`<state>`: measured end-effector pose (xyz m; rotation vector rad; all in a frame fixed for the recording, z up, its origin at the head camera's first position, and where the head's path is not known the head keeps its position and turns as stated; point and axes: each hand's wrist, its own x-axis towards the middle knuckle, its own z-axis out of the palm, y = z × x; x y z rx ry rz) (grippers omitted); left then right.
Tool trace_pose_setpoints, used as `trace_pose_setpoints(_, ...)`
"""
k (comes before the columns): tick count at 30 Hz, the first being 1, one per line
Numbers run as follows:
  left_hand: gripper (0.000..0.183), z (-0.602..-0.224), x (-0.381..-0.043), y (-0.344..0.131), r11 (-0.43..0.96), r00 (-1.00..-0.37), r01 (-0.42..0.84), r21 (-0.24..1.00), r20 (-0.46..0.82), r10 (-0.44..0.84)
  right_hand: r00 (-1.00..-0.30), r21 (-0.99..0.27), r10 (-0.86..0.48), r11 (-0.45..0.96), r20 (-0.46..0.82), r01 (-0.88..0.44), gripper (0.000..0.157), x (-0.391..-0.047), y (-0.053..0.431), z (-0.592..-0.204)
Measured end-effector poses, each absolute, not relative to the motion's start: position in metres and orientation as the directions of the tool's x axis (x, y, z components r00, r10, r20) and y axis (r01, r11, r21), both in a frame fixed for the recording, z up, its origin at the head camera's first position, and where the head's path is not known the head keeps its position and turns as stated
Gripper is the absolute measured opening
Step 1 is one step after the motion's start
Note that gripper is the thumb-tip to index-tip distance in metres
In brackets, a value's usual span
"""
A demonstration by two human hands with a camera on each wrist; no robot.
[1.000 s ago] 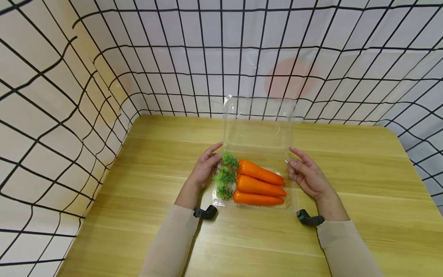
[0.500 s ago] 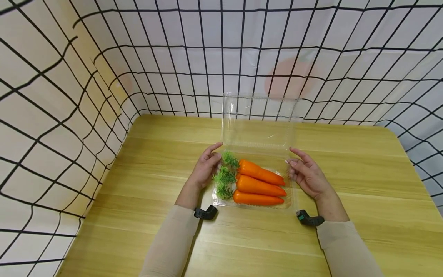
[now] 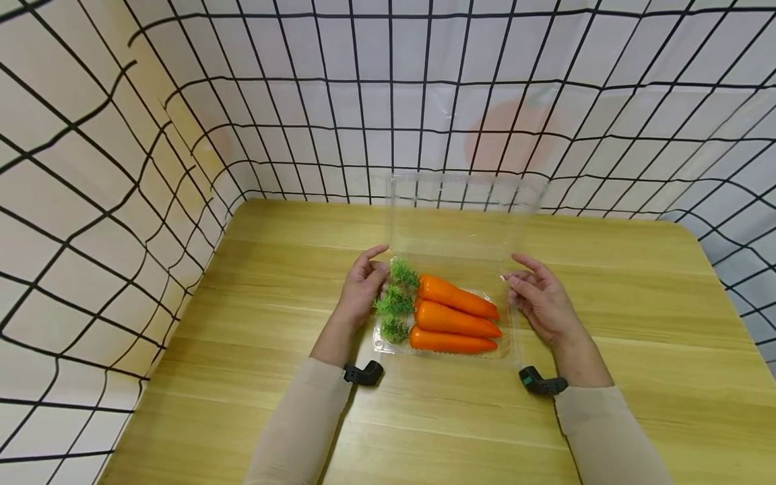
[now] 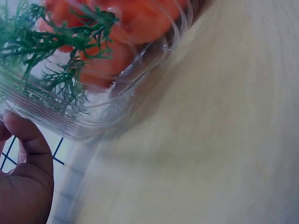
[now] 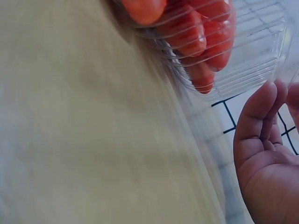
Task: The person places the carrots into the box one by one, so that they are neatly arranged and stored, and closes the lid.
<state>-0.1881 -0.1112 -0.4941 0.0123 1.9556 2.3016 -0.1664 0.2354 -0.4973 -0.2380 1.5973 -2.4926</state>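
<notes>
A clear plastic clamshell box (image 3: 508,345) holds several orange carrots (image 3: 456,318) with green leafy tops (image 3: 394,302). The carrots lie side by side, tops to the left and tips to the right. Its transparent lid (image 3: 455,229) stands raised at the far side. My left hand (image 3: 359,291) pinches the box's left rim near the hinge, index finger stretched toward the lid. On the opposite rim my right hand (image 3: 543,303) pinches the edge between thumb and fingers, as the right wrist view shows. The ribbed box walls show in both wrist views.
The box is over a wood-grain table (image 3: 273,303). White sheeting behind a black wire grid (image 3: 358,101) encloses the back and sides. Dark bands (image 3: 366,373) circle both wrists, below beige sleeves (image 3: 297,417).
The box and carrots have shifted slightly away from me, with both hands moving along. The lid has changed its tilt, its top right corner now reaching further right.
</notes>
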Motion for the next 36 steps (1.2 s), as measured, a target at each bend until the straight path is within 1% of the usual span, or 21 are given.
trace_pose_setpoints(7, 0.04, -0.495, -0.189, -0.109, -0.127, -0.997, -0.05, 0.991, -0.042, 0.064, -0.98, -0.908, -0.196, -0.413, 0.018, 0.065, 0.039, -0.165, 0.235, -0.496)
trace_pose_setpoints(14, 0.035, -0.495, -0.189, -0.108, -0.132, -0.998, -0.036, 0.991, -0.029, 0.054, -0.984, -0.914, -0.18, -0.4, 0.006, 0.068, 0.032, -0.165, 0.233, -0.494)
trace_pose_setpoints(18, 0.03, -0.494, -0.188, -0.108, -0.133, -0.998, -0.05, 0.99, -0.043, 0.05, -0.983, -0.915, -0.184, -0.396, -0.002, 0.077, 0.02, -0.163, 0.232, -0.491)
trace_pose_setpoints(20, 0.027, -0.494, -0.189, -0.108, -0.129, -0.998, -0.059, 0.99, -0.054, 0.042, -0.981, -0.903, -0.191, -0.418, -0.017, 0.097, 0.017, -0.162, 0.233, -0.489)
trace_pose_setpoints(24, 0.025, -0.494, -0.189, -0.108, -0.107, -0.998, -0.053, 0.993, -0.051, 0.022, -0.972, -0.88, -0.232, -0.451, -0.045, 0.148, 0.022, -0.161, 0.235, -0.485)
trace_pose_setpoints(28, 0.025, -0.494, -0.189, -0.109, -0.08, -0.999, -0.05, 0.996, -0.049, 0.017, -0.961, -0.864, -0.274, -0.474, -0.037, 0.168, 0.024, -0.161, 0.238, -0.484)
trace_pose_setpoints(30, 0.025, -0.494, -0.19, -0.11, -0.104, -0.998, -0.059, 0.993, -0.056, 0.027, -0.958, -0.857, -0.286, -0.489, -0.021, 0.165, 0.025, -0.161, 0.24, -0.485)
trace_pose_setpoints(32, 0.027, -0.494, -0.19, -0.111, -0.162, -0.996, -0.08, 0.984, -0.073, 0.052, -0.956, -0.857, -0.293, -0.492, -0.002, 0.152, 0.025, -0.161, 0.24, -0.486)
trace_pose_setpoints(36, 0.034, -0.491, -0.189, -0.115, -0.281, -0.984, -0.143, 0.949, -0.107, 0.14, -0.955, -0.878, -0.294, -0.464, 0.025, 0.12, 0.027, -0.162, 0.241, -0.487)
